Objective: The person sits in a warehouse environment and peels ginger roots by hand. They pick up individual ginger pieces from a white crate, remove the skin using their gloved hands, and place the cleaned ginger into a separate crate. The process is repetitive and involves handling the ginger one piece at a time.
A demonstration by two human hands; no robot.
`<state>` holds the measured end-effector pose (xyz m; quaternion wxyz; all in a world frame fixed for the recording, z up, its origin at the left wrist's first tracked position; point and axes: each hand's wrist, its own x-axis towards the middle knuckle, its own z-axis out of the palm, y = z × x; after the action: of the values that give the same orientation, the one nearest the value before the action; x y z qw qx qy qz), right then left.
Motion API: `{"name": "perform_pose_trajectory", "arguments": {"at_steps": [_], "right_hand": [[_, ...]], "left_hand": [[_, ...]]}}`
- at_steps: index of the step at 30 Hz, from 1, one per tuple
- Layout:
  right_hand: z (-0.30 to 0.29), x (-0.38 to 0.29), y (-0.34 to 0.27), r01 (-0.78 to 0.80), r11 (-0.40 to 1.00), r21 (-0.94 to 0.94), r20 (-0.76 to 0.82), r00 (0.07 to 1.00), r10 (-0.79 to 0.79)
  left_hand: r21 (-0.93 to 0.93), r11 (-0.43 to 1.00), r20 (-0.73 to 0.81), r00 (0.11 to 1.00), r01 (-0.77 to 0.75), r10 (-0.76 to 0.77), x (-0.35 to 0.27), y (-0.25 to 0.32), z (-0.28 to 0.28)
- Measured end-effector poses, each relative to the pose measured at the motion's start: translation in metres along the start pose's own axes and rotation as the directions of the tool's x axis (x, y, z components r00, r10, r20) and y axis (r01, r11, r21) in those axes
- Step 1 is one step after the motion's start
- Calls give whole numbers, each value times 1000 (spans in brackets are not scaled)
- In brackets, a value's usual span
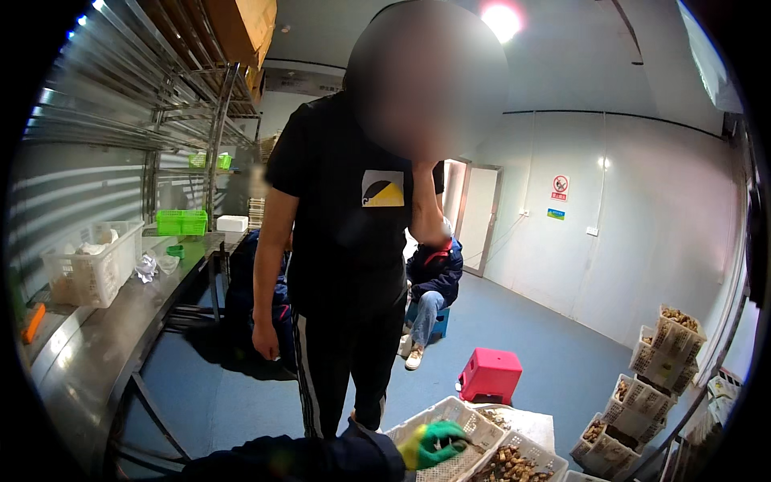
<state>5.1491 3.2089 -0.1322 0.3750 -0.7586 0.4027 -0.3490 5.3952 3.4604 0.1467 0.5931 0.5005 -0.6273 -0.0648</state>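
My left hand (pixel 435 444), in a green and yellow work glove under a dark sleeve, reaches in from the bottom left. Its fingers curl over a white perforated plastic basket (pixel 415 426). A small dark thing shows by the fingertips; whether they grip it cannot be told. To the right, touching that basket, another white basket (pixel 557 467) holds many small brown and pale pieces (pixel 512 463), perhaps mushrooms. Similar bits lie on a white surface (pixel 536 422) behind the baskets. My right hand is out of view.
A person in black (pixel 349 259) stands close in front; another sits behind on a blue stool (pixel 441 322). A pink stool (pixel 491 373) is beyond the baskets. Filled baskets (pixel 638 406) are stacked at right. A steel table (pixel 114 337) with baskets and metal racks (pixel 217 132) line the left.
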Motion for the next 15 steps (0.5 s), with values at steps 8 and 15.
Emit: {"name": "perform_pose_trajectory", "arguments": {"at_steps": [8,15], "right_hand": [[10,1,13,183,980,-81,40,983,-181],[-6,-15,-9,292,943,-161,149,951,-270]], "left_hand": [[52,994,257,961,91,-102,-64,-177,134],[-154,894,401,854,420,-332,-79,-244,176]]}}
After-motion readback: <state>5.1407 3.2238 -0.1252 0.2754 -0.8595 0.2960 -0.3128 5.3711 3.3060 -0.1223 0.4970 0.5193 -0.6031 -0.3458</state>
